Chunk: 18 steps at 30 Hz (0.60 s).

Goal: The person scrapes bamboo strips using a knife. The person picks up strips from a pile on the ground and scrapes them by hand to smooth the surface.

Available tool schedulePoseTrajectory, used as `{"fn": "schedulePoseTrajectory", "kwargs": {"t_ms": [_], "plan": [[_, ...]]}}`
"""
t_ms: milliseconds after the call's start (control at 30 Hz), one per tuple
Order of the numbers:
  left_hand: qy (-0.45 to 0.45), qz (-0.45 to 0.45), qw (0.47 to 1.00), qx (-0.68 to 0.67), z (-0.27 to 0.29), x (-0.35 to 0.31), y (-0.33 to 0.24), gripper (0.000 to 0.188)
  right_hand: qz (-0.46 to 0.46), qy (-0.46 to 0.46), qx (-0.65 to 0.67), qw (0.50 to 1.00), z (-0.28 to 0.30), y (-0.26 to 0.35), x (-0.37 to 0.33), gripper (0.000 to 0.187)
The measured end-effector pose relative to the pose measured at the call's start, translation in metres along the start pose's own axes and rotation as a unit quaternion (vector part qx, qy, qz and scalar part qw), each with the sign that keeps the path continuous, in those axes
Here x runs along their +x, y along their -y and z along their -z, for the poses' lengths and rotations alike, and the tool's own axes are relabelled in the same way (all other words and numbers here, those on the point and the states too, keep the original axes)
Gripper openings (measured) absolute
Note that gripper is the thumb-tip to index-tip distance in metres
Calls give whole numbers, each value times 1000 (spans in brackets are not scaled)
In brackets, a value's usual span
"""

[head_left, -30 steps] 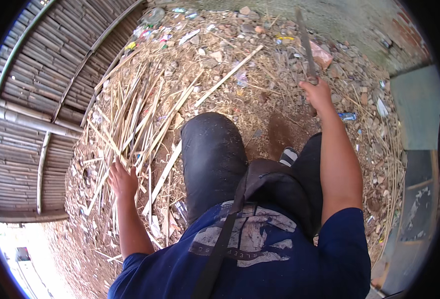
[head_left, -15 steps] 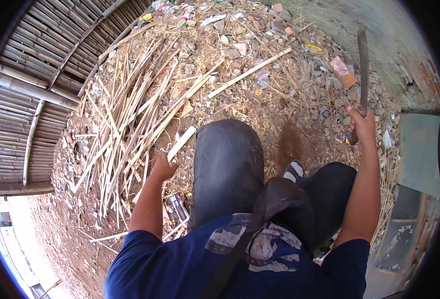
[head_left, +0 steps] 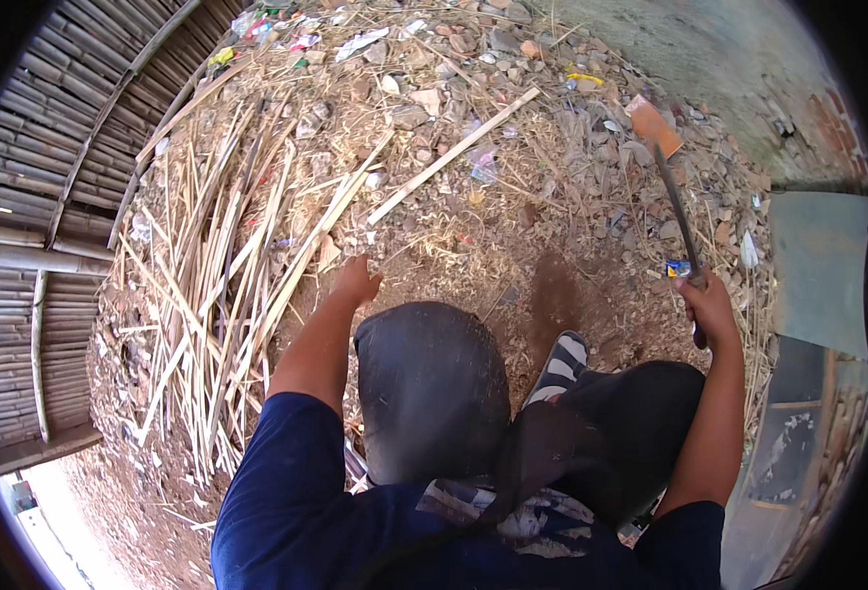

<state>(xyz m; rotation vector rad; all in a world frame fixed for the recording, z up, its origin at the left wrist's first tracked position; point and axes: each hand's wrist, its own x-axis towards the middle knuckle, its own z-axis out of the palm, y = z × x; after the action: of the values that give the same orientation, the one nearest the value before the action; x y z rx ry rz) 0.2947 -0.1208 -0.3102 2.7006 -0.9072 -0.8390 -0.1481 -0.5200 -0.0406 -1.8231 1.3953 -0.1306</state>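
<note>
Knife (head_left: 677, 206) in right fist (head_left: 714, 310) — seemingly tight

Left arm (head_left: 311, 349) and right arm (head_left: 724, 418) reach forward, well apart

The left forearm slants inward, bringing the left hand (head_left: 357, 282) just ahead of the left knee (head_left: 434, 339). Its fingers look partly bent; whether they hold anything is hard to tell. The right forearm runs nearly straight ahead, out beyond the right knee (head_left: 680, 383), and the right hand (head_left: 711, 307) is closed in a grip, tipped slightly inward. Both legs are bent, with one foot (head_left: 559, 366) between the knees.
</note>
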Motion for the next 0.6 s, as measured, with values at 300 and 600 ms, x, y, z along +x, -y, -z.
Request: {"fn": "schedulePoseTrajectory", "kwargs": {"t_ms": [300,600], "plan": [[-8,16,999,43,23,87,-67,58,-18,0,-152,988,7,-2,-19,35],[-31,73,991,110,16,109,-92,56,-53,0,-165,985,21,-37,-27,35]]}}
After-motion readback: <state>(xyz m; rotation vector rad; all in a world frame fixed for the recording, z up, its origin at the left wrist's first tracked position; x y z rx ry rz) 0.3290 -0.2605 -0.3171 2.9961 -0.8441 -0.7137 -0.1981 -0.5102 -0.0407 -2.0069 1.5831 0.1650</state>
